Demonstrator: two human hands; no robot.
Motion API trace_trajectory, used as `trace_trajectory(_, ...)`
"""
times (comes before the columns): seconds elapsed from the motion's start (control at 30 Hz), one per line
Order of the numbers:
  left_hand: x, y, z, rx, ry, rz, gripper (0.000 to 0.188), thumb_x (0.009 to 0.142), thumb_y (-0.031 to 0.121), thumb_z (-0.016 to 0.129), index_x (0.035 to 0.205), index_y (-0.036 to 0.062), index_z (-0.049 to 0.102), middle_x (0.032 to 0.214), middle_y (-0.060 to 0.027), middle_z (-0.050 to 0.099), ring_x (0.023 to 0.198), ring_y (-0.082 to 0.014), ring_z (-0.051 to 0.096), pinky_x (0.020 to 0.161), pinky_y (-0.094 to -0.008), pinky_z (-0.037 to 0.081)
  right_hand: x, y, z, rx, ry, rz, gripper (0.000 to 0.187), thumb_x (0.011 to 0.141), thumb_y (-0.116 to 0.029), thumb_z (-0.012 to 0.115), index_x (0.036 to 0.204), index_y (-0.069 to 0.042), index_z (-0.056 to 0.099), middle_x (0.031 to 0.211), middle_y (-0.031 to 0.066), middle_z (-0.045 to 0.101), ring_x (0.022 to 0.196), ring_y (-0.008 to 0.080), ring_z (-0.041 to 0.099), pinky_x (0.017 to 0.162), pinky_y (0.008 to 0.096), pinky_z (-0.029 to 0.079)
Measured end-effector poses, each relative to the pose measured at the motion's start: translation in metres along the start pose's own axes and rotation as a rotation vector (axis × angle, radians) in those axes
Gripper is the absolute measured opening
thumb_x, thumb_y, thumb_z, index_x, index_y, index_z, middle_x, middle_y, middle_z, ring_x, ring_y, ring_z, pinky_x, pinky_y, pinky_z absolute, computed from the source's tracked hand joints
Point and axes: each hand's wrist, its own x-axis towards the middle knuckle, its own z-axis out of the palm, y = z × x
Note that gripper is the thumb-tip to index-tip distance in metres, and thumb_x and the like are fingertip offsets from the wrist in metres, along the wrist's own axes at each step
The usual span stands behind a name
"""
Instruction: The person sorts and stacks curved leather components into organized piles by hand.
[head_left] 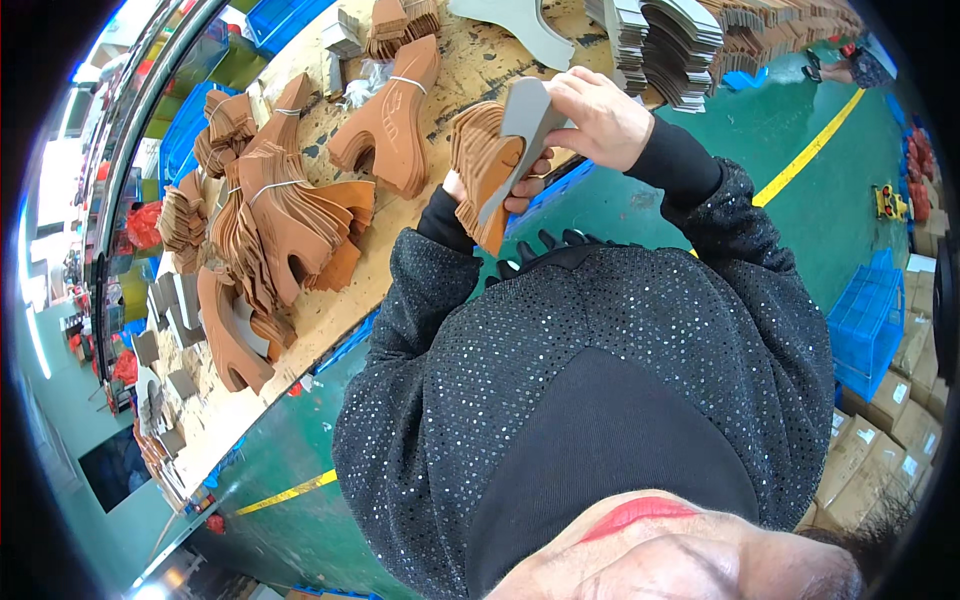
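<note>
Honestly, a fair bit was hidden from this angle. The left hand (500,190) sat mostly behind the stack of brown cutouts (483,165) it was gripping, so only the fingertips curling round the lower edge showed, plus the black cuff. The sparkly black top filled the lower middle and blocked the near edge of the workbench (330,310). The fisheye bent everything near the rim, so the stuff at the far left was too small and warped to make out.

The stack itself was a fan of thin tan leather-looking pieces, all the same curvy shape, held upright just above the bench edge in front of the chest. The right hand (600,120) was closed on a flat grey piece (525,125), pinching its top end and pressing it against the face of the brown stack.

On the bench, more bundles of brown cutouts (290,215) lay tied with thin bands. Blue plastic crates (868,325) stood on the green floor to the right, contents not visible, with cardboard boxes (900,420) just beside them.
</note>
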Motion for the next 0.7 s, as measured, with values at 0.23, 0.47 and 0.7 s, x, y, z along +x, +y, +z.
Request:
trace_trajectory(0.23, -0.002, -0.015, -0.014, -0.077, -0.039, 0.132, 0.043, 0.093, 0.030, 0.050, 0.120, -0.0035, 0.044, 0.099, -0.0105, 0.048, 0.075, -0.0148, 0.046, 0.054, -0.0217, 0.041, 0.001, 0.000, -0.011, 0.384, -0.124, -0.015, 0.034, 0.081, -0.009, 0.062, 0.113, -0.002, 0.051, 0.098, 0.0142, 0.054, 0.096, 0.0333, 0.051, 0.083, 0.0396, 0.043)
trace_trajectory(0.47, -0.012, -0.013, -0.031, -0.266, -0.229, 0.171, 0.042, 0.093, 0.016, 0.051, 0.130, 0.0004, 0.041, 0.113, -0.0145, 0.053, 0.088, -0.0204, 0.051, 0.072, -0.0294, 0.048, 0.006, -0.007, -0.012, 0.127, -0.092, -0.150, 0.017, 0.079, -0.006, 0.062, 0.095, -0.007, 0.055, 0.096, 0.0083, 0.053, 0.095, 0.0279, 0.052, 0.086, 0.0392, 0.040)
trace_trajectory(0.7, -0.005, -0.004, -0.034, -0.063, 0.012, 0.258, 0.042, 0.093, 0.015, 0.052, 0.131, 0.0008, 0.041, 0.116, -0.0138, 0.053, 0.093, -0.0207, 0.052, 0.076, -0.0301, 0.048, 0.004, -0.001, 0.021, 0.296, 0.049, -0.109, 0.031, 0.076, -0.014, 0.070, 0.101, -0.007, 0.054, 0.112, 0.0124, 0.053, 0.099, 0.0342, 0.052, 0.089, 0.0409, 0.042)
